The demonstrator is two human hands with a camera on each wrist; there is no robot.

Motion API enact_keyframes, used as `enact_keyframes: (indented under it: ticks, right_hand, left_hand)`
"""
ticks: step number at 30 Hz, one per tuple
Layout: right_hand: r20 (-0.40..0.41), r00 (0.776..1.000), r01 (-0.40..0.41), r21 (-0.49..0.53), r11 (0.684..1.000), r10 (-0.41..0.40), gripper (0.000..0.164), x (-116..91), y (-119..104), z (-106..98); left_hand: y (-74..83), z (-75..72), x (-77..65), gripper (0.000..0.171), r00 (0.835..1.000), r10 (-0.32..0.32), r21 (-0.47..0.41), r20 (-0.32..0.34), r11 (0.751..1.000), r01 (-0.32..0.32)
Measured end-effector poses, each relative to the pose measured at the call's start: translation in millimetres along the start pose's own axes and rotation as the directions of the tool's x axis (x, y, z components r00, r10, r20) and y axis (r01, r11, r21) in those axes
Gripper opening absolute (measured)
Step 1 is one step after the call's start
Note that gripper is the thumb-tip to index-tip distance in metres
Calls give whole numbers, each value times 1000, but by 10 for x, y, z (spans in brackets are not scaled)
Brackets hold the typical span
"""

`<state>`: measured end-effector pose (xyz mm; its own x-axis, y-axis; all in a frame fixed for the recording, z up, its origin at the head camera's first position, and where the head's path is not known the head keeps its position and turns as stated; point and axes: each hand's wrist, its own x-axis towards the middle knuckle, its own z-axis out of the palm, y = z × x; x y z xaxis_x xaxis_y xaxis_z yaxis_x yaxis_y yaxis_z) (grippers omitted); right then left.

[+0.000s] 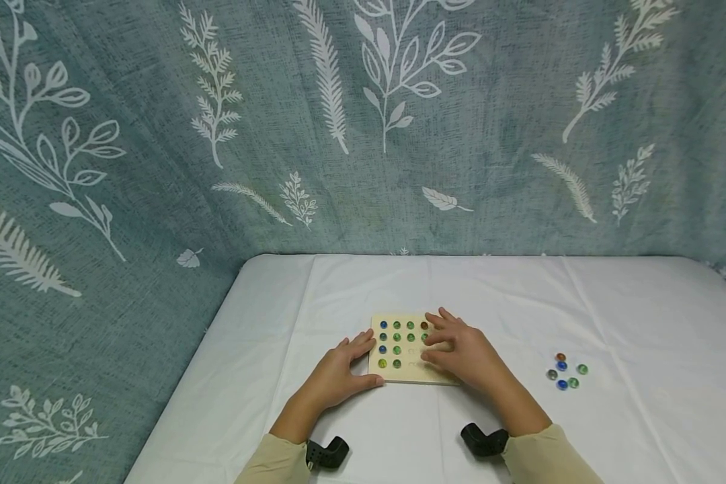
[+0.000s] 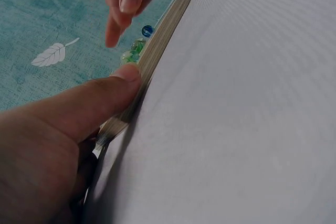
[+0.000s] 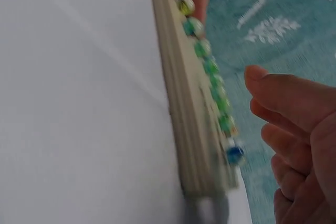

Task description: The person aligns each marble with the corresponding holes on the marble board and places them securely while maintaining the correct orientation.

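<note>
A pale wooden board [image 1: 420, 377] lies on the white cloth, with rows of glass marbles [image 1: 396, 337] seated on it: blue, green, yellowish and one reddish brown. My left hand [image 1: 339, 374] holds the board at its left side, fingers along the left edge and thumb at the near left corner. In the left wrist view the thumb [image 2: 118, 85] presses on the board's edge. Over the board's right part hovers my right hand [image 1: 460, 348], fingers spread and loosely bent. The right wrist view shows nothing between its thumb [image 3: 273, 87] and fingers. This hand covers the board's right columns in the head view.
Several loose marbles [image 1: 561, 366], blue, green, greyish and orange-red, lie on the white cloth [image 1: 641, 323] to the right of my right forearm. A blue-green curtain [image 1: 363, 188] with white leaf prints hangs behind and along the left of the table.
</note>
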<state>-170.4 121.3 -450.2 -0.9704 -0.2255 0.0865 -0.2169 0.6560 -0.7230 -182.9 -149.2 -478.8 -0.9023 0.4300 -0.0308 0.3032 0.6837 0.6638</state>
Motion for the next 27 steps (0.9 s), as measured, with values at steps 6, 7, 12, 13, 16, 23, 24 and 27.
enact_keyframes:
  ticks: [6, 7, 12, 13, 16, 23, 24, 27]
  right_hand:
    - [-70, 996, -59, 3, 998, 59, 28, -121, 222, -320]
    - [-79, 994, -71, -1, 997, 71, 29, -145, 256, -380]
    - [-117, 984, -138, 8, 990, 138, 39, -276, 410, -680]
    - [-124, 981, -146, 11, 989, 147, 43, -306, 443, -737]
    - [-144, 972, -188, 16, 982, 188, 52, -404, 571, -902]
    - [-165, 929, -325, 62, 944, 331, 64, -635, 879, -1148]
    - [-172, 924, -335, 67, 940, 342, 64, -658, 913, -1161]
    - [-192, 912, -353, 83, 932, 362, 64, -714, 997, -1184]
  left_hand:
    - [-2, 7, -2, 80, 1000, 4, -5, -1, 1000, -4]
    - [-2, 7, -3, 80, 1000, 4, -4, 0, 1000, -4]
    - [-2, 5, -10, 80, 1000, 7, -2, -4, 1000, -7]
    - [-3, 6, -11, 80, 1000, 5, -1, -3, 1000, -5]
    - [-5, 4, -15, 81, 1000, 1, -4, -1, 1000, -1]
    - [-2, 3, -23, 80, 1000, 3, -13, -3, 1000, -3]
    - [-3, 4, -24, 80, 1000, 3, -14, -5, 1000, -3]
    - [-9, 13, -26, 80, 1000, 1, -14, -7, 1000, -1]
